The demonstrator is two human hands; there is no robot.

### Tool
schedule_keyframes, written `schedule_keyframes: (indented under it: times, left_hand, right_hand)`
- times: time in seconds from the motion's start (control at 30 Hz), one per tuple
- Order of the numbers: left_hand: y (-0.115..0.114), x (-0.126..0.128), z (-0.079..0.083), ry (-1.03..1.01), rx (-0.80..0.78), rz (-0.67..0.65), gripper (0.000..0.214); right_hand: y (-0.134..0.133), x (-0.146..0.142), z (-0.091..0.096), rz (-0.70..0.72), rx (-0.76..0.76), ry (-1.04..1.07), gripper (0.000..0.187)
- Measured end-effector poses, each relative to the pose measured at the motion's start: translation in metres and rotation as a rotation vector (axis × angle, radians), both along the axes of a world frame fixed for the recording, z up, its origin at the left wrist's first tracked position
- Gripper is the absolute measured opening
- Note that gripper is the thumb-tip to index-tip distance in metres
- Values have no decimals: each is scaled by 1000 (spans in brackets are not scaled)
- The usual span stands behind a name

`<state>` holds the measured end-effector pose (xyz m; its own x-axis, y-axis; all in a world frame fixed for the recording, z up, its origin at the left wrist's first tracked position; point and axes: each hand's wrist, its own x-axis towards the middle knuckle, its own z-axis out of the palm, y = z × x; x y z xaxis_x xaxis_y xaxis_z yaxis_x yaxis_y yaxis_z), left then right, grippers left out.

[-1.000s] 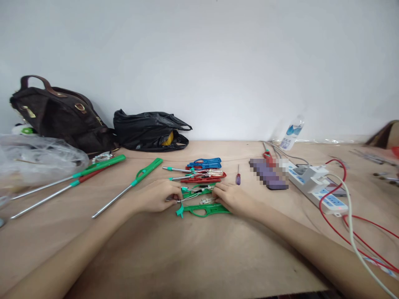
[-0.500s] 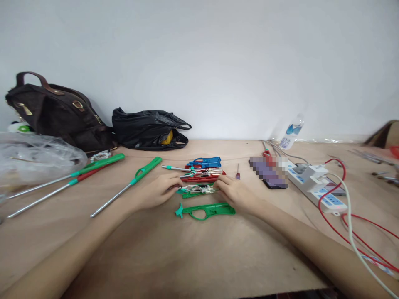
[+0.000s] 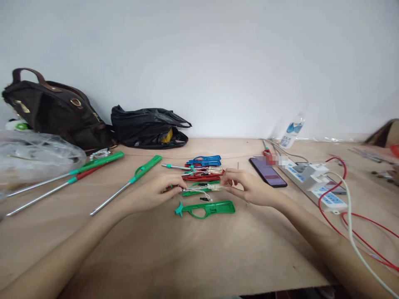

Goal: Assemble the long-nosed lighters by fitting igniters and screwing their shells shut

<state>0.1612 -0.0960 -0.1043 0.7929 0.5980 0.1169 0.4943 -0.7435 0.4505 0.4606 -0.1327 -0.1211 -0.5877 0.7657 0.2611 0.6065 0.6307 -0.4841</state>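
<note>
My left hand [image 3: 163, 190] is closed in a pinch at the left end of thin white wires [image 3: 195, 189] from a gas lighter. At the other end, the fingers of my right hand [image 3: 246, 187] grip the lighter's clear gas tank [image 3: 215, 187]. A small black part [image 3: 205, 199] dangles on a wire between the hands. Behind and below these parts lies a green half shell [image 3: 188, 193]. Closer to me rests another green half shell [image 3: 222, 206], with a teal piece [image 3: 178, 209] at its left end.
Beyond the hands lie an opened red lighter [image 3: 199, 178] and blue shells [image 3: 213, 160]. Assembled long lighters [image 3: 126, 185] are at left, near a black plastic bag [image 3: 140, 128] and a dark handbag [image 3: 59, 110]. A phone [image 3: 268, 172], a power strip [image 3: 328, 202] and red cables [image 3: 324, 211] occupy the right.
The tank and wires have shifted slightly rightward over the green shell, and the black part now hangs toward me. My right hand has moved right and covers most of the screwdriver.
</note>
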Motion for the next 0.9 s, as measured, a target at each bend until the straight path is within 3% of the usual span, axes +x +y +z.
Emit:
schedule_keyframes:
  times: [0.27,0.9]
  left_hand:
    - [0,1,-15,91,-289,56,26]
    - [-10,9,-15,166,-276,90,24]
  right_hand:
    - [3,0,-9,71,-99,-201,12]
    - [0,-4,-9,65,-98,-317,9]
